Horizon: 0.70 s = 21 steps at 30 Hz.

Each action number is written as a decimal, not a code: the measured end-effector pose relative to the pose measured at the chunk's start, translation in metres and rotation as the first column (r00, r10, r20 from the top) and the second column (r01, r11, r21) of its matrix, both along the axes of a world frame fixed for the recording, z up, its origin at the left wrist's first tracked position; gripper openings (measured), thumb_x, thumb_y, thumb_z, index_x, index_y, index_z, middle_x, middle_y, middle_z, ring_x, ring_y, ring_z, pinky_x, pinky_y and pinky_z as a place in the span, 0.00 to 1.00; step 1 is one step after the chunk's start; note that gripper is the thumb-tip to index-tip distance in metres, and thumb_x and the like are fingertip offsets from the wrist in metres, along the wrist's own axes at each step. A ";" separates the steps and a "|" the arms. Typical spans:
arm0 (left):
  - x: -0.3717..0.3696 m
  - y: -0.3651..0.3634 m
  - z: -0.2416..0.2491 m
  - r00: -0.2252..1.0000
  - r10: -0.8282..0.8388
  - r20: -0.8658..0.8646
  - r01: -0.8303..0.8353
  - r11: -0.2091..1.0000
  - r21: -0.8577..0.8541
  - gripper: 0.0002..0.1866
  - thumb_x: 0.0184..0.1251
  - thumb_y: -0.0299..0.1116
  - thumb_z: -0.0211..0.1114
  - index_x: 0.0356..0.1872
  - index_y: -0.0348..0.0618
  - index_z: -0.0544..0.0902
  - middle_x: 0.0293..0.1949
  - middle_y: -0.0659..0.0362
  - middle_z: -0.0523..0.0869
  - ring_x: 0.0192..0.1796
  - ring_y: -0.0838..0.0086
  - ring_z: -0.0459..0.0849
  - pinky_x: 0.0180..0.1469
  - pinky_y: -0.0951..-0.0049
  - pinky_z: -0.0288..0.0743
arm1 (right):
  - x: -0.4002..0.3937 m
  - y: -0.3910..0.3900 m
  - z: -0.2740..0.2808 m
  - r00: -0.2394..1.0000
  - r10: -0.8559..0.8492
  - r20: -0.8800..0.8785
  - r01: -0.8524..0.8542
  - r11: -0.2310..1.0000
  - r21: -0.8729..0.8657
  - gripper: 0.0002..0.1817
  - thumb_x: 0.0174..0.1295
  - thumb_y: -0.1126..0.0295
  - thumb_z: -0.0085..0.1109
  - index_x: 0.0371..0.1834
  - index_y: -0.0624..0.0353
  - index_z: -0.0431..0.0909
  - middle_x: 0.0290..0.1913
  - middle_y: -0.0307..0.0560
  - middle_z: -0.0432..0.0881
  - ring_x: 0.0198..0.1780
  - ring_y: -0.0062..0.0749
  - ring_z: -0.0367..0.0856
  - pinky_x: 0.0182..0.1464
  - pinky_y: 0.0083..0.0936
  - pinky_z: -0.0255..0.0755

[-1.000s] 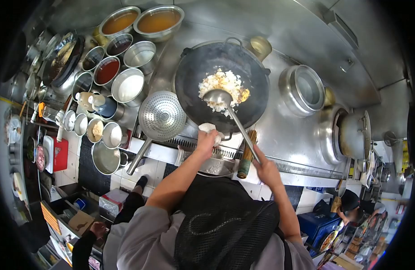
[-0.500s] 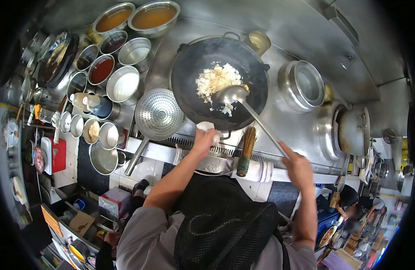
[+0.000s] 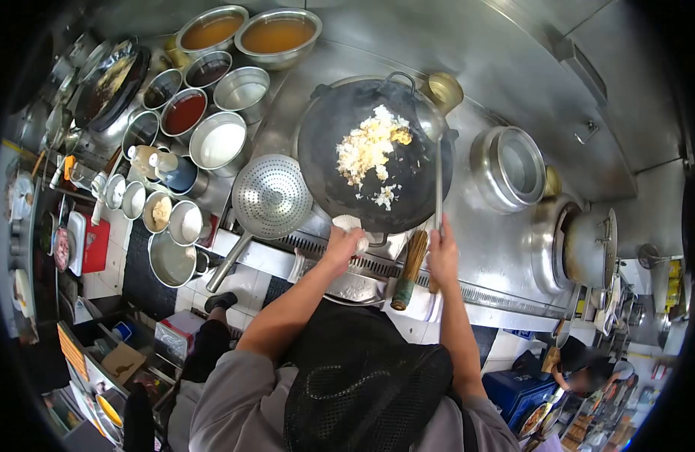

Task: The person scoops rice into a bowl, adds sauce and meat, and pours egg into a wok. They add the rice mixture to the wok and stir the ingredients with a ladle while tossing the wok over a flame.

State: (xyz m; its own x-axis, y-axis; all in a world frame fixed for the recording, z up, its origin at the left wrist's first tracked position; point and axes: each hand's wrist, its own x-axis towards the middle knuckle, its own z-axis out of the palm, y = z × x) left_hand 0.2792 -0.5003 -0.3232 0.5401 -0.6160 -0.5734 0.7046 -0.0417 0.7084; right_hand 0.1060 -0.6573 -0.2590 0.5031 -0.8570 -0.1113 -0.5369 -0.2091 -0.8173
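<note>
A large dark wok [image 3: 325, 135] holds white rice with yellow egg [image 3: 370, 151], spread from its middle toward the upper right. My left hand [image 3: 343, 247] is closed round a folded white cloth [image 3: 347, 223] at the wok's near rim. Further right, my right hand [image 3: 442, 256] grips the handle of a metal ladle [image 3: 430, 120], whose bowl rests at the wok's upper right side. Between my hands lies a bamboo brush [image 3: 410, 271] with a green-wrapped end. A perforated strainer [image 3: 272, 196] sits left of the wok.
Several metal bowls of sauces and seasonings [image 3: 183, 111] stand at the left. Stacked round pots [image 3: 507, 167] and a tall pot [image 3: 591, 248] are on the right. A red container [image 3: 96, 242] stands far left. Other people are at the lower left and lower right.
The ladle has swung from the rice to the wok's upper right side. My right hand has moved left. The rice has shifted and spread out, and the whole view has shifted slightly.
</note>
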 end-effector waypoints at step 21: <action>-0.003 0.001 0.022 0.999 0.030 0.032 -0.032 0.999 0.043 0.14 0.62 0.32 0.62 0.48 0.45 0.73 0.35 0.61 0.80 0.29 0.75 0.79 0.23 0.71 0.69 | -0.045 0.051 0.074 0.961 0.257 -0.101 -0.243 0.961 0.135 0.28 0.70 0.69 0.54 0.74 0.52 0.64 0.30 0.43 0.80 0.23 0.26 0.74 0.30 0.30 0.73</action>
